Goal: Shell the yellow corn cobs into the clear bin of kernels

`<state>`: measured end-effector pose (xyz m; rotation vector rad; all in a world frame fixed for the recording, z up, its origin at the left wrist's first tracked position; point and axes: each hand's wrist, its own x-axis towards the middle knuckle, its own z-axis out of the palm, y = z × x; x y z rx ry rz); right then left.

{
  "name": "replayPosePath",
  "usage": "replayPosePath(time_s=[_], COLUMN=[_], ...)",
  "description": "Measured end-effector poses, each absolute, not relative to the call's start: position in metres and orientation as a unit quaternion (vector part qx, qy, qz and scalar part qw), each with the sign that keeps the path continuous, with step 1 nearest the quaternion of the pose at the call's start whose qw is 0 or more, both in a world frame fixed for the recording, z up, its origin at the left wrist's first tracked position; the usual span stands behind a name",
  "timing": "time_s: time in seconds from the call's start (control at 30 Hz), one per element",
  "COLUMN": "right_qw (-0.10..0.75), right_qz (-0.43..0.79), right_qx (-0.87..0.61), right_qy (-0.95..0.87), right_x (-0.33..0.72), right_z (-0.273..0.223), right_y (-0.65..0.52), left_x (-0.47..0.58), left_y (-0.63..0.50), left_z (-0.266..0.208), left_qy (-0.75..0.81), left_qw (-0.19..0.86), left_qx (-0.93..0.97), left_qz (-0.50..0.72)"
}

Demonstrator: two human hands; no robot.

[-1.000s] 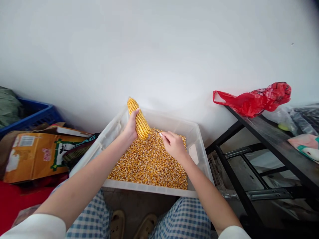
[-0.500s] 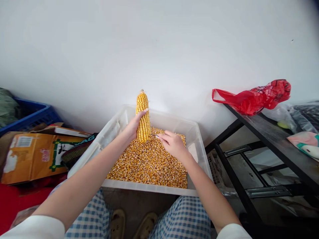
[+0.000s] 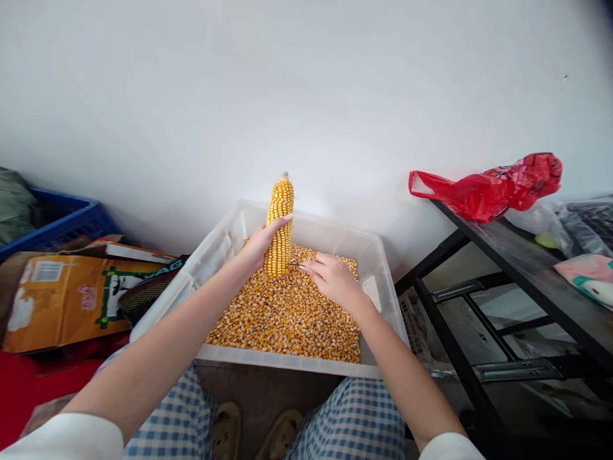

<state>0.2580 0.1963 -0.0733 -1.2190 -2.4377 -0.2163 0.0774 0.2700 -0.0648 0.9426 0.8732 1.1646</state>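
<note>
My left hand [image 3: 262, 244] is wrapped round a yellow corn cob [image 3: 279, 233], holding it nearly upright with its tip leaning slightly right. Rows of kernels cover the part of the cob that shows. Between the pinched fingers of my right hand [image 3: 330, 276] is a thin metal tool [image 3: 297, 264]; its handle is hidden, so its kind does not show. The tool's tip meets the cob's lower right side. Below both hands, loose corn kernels [image 3: 287, 319] lie heaped in a translucent plastic bin [image 3: 330, 364].
On the left are a torn cardboard box [image 3: 71, 297] and a blue crate [image 3: 76, 220]. A black metal frame table [image 3: 527, 262] stands at right, with a red plastic bag [image 3: 493, 188] on top. Behind the bin rises a white wall [image 3: 306, 96].
The cob's top has tilted to the right, and my left hand has shifted slightly right with it. My right hand stays nearly in place, the tool still at the cob's lower end.
</note>
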Motion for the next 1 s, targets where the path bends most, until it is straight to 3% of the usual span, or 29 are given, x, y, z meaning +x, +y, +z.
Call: replayPosePath(time_s=[0.4,0.8,1.0], right_qw=[0.149,0.272,0.296], right_qz=[-0.120,-0.086,-0.056], right_qx=[-0.435,-0.505,-0.496], right_qy=[-0.880,-0.815,-0.814], right_x=[0.251,0.229,0.246], right_z=[-0.071,-0.092,-0.081], right_y=[0.190,0.190,0.193], left_x=[0.081,0.078,0.075], left_y=[0.266,0.279,0.282], left_z=[-0.067,-0.074,-0.074], left_qy=[0.387,0.357,0.346], left_qw=[0.648,0.697,0.701], left_qx=[0.431,0.179,0.240], left_qz=[0.494,0.595,0.575])
